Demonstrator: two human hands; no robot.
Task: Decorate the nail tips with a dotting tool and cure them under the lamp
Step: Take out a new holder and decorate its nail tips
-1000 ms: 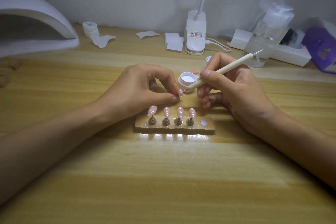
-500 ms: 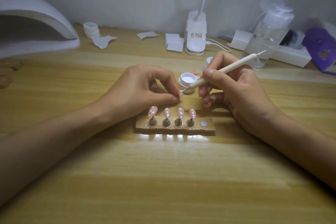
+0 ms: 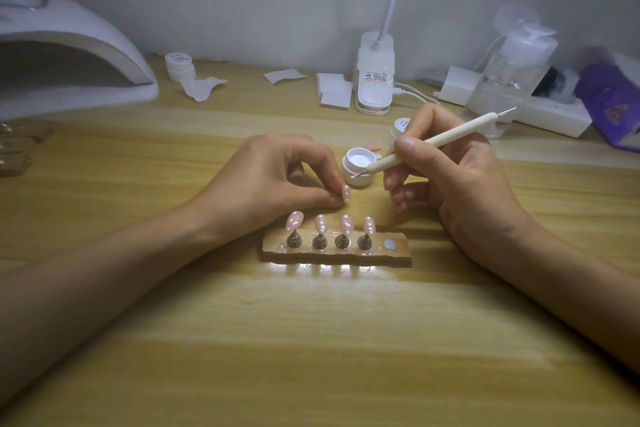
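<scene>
My left hand (image 3: 277, 177) pinches a pink nail tip (image 3: 346, 193) with white dots, held just above the wooden holder (image 3: 398, 255). Several more dotted pink tips (image 3: 346, 222) stand on small metal stands along that holder; its rightmost magnet spot (image 3: 390, 245) is bare. My right hand (image 3: 457, 180) grips the cream dotting tool (image 3: 436, 140), whose lower end points at the open white gel pot (image 3: 358, 166), a little apart from the held tip. The white curing lamp (image 3: 69, 55) sits at the far left.
A desk-light base (image 3: 375, 76) with cable stands at the back centre, with paper wipes (image 3: 334, 90) beside it. A small white jar (image 3: 179, 65), a clear pump bottle (image 3: 512, 76), a white power strip (image 3: 550, 116) and a purple pack (image 3: 613, 104) line the back edge. A pot lid (image 3: 401, 125) lies behind my right hand.
The dotting tool's lower end has drawn back slightly from the held nail tip towards the gel pot. My left hand has stayed put.
</scene>
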